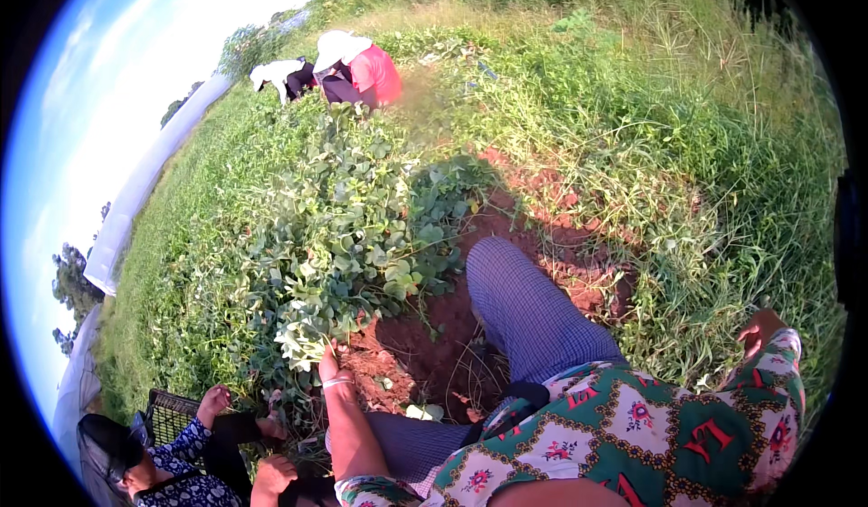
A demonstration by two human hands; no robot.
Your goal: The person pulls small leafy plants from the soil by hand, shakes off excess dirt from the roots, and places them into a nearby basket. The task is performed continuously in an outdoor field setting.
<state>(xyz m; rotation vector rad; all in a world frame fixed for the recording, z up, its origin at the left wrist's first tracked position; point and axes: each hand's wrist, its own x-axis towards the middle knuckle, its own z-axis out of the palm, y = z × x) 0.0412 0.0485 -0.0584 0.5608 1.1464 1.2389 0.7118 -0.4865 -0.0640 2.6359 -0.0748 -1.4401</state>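
Observation:
My left hand [331, 368], with a pale band at its wrist, grips a bunch of leafy stems [302, 347] at the edge of the green plants. Those stems have pale leaves spread out to the left of my fingers. A dense patch of low, broad-leaved plants [380, 235] grows before me, beside bare reddish soil [434, 330]. Out to the far right, my right hand [761, 330] hangs over tall grass. Its fingers look partly bent, and I cannot see whether anything lies in them. My knees in checked trousers [542, 310] straddle the soil.
A person in a dark cap [112, 446] sits close at my lower left, by a black plastic crate [169, 415]. Two people [369, 76] in pale headwear crouch farther off among the plants. Long grass [766, 168] borders the right; white-covered tunnels [152, 178] stand at the left.

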